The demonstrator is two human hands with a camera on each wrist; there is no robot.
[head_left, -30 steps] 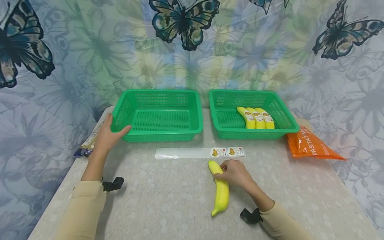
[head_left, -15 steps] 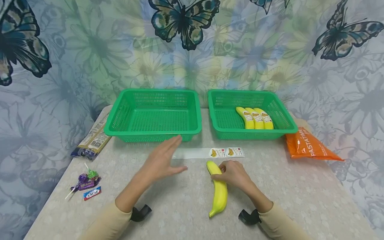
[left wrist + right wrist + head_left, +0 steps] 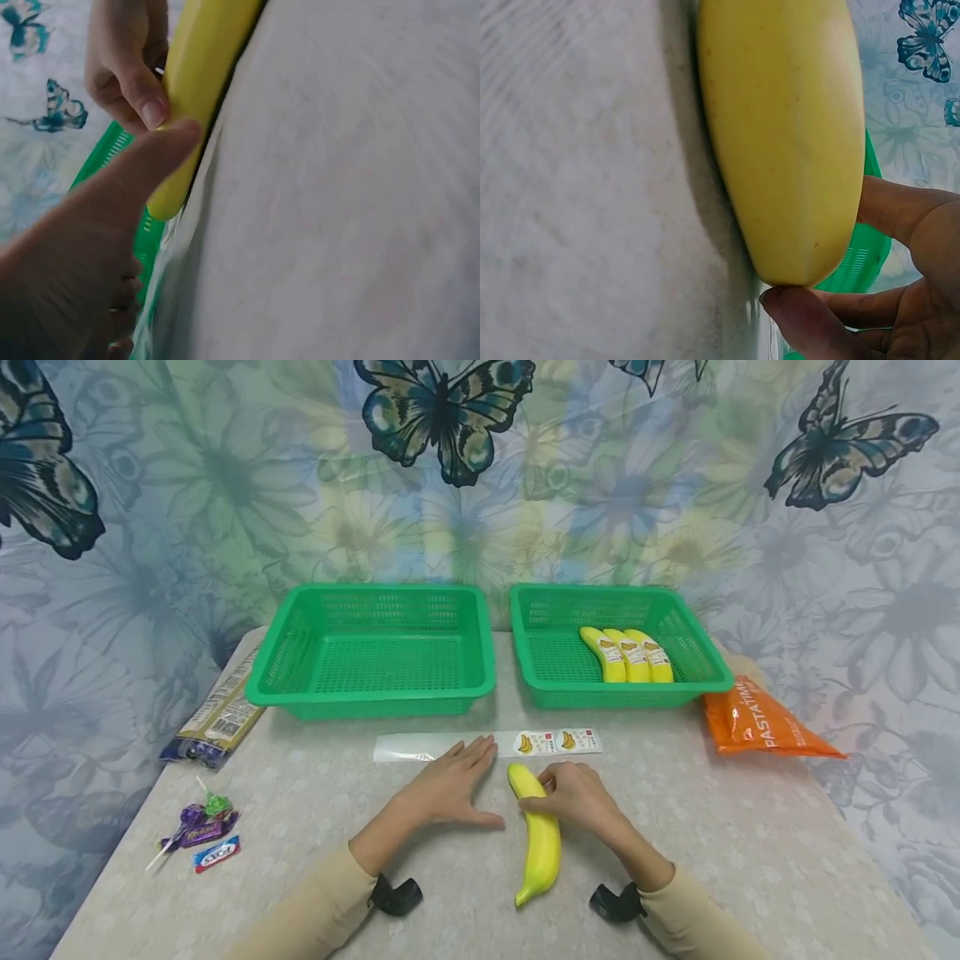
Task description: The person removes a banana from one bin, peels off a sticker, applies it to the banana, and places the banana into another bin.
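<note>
Right hand [image 3: 573, 797] grips banana [image 3: 542, 843]; left hand [image 3: 448, 789] rests flat just beside it.

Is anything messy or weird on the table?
Nothing looks spilled or broken. One banana lies loose on the table with no sticker showing, while three stickered bananas sit neatly in the right basket. The left basket holds nothing. Sweets lie scattered near the table's left edge.

Two bare hands, left hand [image 3: 450, 789] and right hand [image 3: 573, 797]. Both arms wear long beige sleeves [image 3: 315, 910]. A black camera mount [image 3: 396, 896] sits at each wrist.
</note>
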